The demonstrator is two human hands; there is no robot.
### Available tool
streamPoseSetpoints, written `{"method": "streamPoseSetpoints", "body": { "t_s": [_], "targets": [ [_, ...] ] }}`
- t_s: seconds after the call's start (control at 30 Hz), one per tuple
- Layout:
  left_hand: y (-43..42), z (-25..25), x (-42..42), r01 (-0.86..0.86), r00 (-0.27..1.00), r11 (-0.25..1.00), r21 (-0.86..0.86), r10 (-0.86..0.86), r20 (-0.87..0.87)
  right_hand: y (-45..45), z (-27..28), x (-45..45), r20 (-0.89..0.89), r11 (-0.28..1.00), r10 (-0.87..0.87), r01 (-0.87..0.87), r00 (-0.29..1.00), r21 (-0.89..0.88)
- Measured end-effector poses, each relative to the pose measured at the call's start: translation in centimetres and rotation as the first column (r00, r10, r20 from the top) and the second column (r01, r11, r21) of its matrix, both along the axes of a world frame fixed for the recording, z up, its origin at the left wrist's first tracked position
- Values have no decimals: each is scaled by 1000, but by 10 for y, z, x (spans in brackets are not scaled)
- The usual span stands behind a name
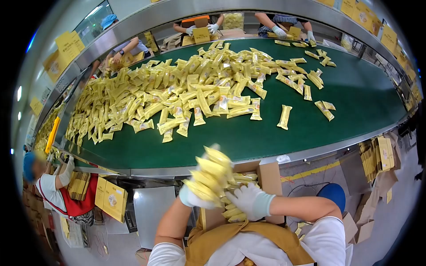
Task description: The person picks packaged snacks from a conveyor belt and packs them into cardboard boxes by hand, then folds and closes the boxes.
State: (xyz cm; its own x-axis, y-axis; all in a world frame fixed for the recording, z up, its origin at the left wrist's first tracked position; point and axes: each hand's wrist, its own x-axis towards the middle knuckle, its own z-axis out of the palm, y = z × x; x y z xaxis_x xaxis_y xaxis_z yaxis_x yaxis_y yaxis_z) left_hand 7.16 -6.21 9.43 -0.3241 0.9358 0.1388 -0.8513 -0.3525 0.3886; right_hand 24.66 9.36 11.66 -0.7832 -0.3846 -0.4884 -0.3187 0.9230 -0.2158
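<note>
My left hand (195, 197), in a white glove, grips a stack of several yellow packets (208, 174) above the left side of an open cardboard box (269, 179). The stack is slightly blurred. My right hand (251, 200), also gloved, reaches into the box with its fingers spread over the yellow packets (234, 213) lying inside. Its fingertips are beside those packets, and whatever lies under the palm is hidden. Beyond the box, a large heap of yellow packets (199, 84) covers much of the green belt (355, 97).
A metal rail (177, 171) edges the belt. Co-workers' gloved hands are across it, and a person in a red apron (84, 199) is at left. Flat yellow cartons (111, 198), a metal plate (155, 213) and a blue stool (333, 195) stand nearby.
</note>
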Motion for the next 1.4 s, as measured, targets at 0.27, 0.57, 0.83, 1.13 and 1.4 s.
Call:
{"method": "streamPoseSetpoints", "body": {
  "t_s": [0.27,0.57,0.83,1.13,1.4],
  "targets": [
    [39,-11,66,-439,-589,881,176,-135,-797,-22,-164,33,-124,803,-404,287,906,-523],
    [62,-60,90,-556,-734,830,-42,-514,-444,-12,-63,43,29,987,-160,160,987,5],
    [84,-36,66,-339,-736,722,-603,-603,-307,18,-36,14,186,992,100,-85,977,-90],
    [13,13,-141,-377,257,820,-431,-355,-899,203,-28,-21,106,209,-841,500,531,-840],
    [63,-70,-219,-997,58,-24,-76,-868,-493,265,-100,-159,-306,388,-904,870,297,-302]
  ]
}}
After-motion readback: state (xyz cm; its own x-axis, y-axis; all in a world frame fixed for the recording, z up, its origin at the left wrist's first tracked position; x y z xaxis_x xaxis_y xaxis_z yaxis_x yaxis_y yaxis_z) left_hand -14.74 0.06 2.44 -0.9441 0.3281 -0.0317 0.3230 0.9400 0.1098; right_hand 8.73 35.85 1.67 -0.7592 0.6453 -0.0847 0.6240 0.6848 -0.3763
